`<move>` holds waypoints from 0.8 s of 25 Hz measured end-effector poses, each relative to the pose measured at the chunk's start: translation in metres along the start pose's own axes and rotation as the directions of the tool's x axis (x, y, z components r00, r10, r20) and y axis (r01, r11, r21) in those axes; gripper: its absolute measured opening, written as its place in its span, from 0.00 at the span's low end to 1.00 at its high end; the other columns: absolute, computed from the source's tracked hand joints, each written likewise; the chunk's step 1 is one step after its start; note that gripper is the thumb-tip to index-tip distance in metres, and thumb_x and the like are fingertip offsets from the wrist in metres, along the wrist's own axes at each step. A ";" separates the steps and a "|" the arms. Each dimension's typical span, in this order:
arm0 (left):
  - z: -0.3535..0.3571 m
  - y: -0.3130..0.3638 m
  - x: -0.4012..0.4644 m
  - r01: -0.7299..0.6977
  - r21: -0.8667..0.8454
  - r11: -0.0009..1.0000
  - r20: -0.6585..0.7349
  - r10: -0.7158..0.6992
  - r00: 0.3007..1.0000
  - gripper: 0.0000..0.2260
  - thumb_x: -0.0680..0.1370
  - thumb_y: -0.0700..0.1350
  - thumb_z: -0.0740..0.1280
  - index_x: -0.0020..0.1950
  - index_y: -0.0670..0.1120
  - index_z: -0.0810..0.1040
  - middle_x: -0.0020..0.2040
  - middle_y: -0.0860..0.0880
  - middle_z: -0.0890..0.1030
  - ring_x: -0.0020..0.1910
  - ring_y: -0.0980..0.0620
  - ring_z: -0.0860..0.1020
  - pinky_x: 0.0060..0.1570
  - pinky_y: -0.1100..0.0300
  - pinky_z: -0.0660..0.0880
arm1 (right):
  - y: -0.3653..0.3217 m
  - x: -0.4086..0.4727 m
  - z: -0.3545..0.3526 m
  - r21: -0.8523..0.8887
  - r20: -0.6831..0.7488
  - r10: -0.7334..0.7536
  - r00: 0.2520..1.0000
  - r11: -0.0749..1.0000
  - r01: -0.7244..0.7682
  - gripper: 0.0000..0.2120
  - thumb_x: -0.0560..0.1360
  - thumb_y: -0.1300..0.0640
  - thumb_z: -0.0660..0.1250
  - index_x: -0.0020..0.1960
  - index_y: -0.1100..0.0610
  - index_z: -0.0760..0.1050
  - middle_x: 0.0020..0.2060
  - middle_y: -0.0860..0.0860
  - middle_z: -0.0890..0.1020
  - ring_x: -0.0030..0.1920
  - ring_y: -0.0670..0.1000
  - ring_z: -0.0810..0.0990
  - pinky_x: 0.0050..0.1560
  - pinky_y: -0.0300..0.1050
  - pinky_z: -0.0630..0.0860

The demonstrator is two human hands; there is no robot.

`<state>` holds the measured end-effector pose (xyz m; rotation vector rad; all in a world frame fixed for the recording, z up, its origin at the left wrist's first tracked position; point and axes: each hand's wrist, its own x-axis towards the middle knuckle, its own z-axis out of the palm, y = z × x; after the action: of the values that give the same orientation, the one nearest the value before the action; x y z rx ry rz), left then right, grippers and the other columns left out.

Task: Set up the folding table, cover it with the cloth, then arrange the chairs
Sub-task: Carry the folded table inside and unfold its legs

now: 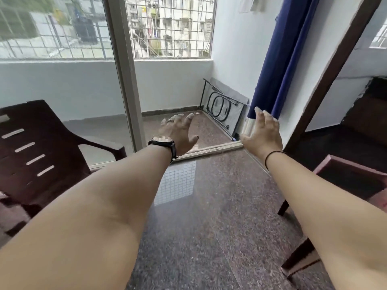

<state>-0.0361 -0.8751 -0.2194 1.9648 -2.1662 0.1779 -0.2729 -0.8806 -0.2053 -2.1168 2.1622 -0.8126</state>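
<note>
The folded table (223, 101) leans on its edge against the balcony's right wall, its grey underside and black metal legs facing out. Both my arms stretch forward towards the balcony doorway. My left hand (180, 130), with a black wristwatch, is held out with fingers spread and holds nothing. My right hand (262, 130), a thin black band on its wrist, is also spread and holds nothing, well short of the table. A dark brown plastic chair (41, 155) stands at the left. Part of another dark chair (345, 181) shows at the right. No cloth is in view.
A sliding glass door (69, 80) with a grey frame (125, 76) bounds the doorway on the left. A blue curtain (280, 55) hangs at the right, beside a dark wooden door frame (335, 70). A raised door track (209, 150) crosses the polished stone floor.
</note>
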 end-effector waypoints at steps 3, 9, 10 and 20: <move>0.017 -0.005 0.102 0.018 -0.001 1.000 -0.004 -0.018 1.000 0.32 0.79 0.60 0.57 0.79 0.51 0.50 0.78 0.43 0.57 0.76 0.44 0.58 0.74 0.45 0.53 | 0.008 0.111 0.042 0.042 0.019 0.020 1.000 0.999 -0.021 0.39 0.72 0.49 0.65 0.77 0.54 0.50 0.76 0.55 0.56 0.74 0.57 0.53 0.73 0.53 0.58; 0.080 -0.051 0.287 0.088 0.050 0.995 0.016 -0.089 0.996 0.32 0.79 0.59 0.58 0.79 0.50 0.51 0.77 0.44 0.58 0.76 0.45 0.58 0.74 0.47 0.52 | 0.005 0.300 0.154 0.072 0.100 -0.003 0.995 0.997 -0.005 0.39 0.74 0.48 0.63 0.77 0.54 0.46 0.76 0.55 0.53 0.75 0.57 0.51 0.73 0.52 0.55; 0.098 -0.062 0.323 0.094 0.060 0.994 0.029 -0.096 0.995 0.32 0.79 0.59 0.58 0.79 0.50 0.51 0.77 0.44 0.58 0.76 0.45 0.57 0.74 0.47 0.51 | 0.006 0.332 0.179 0.070 0.112 -0.006 0.994 0.998 -0.002 0.39 0.74 0.48 0.63 0.78 0.54 0.46 0.76 0.55 0.53 0.75 0.57 0.51 0.73 0.51 0.53; 0.223 -0.095 0.711 0.070 -0.072 0.995 0.150 -0.058 0.987 0.33 0.78 0.59 0.58 0.79 0.50 0.51 0.77 0.43 0.59 0.76 0.45 0.58 0.74 0.46 0.54 | 0.038 0.671 0.336 0.098 0.162 0.127 0.979 0.985 -0.144 0.39 0.73 0.51 0.65 0.77 0.55 0.49 0.75 0.57 0.57 0.73 0.59 0.56 0.73 0.51 0.56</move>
<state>-0.0211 -1.6238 -0.2729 2.0604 -2.1584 -0.0632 -0.2466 -1.6280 -0.2787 -1.8896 2.1038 -0.7117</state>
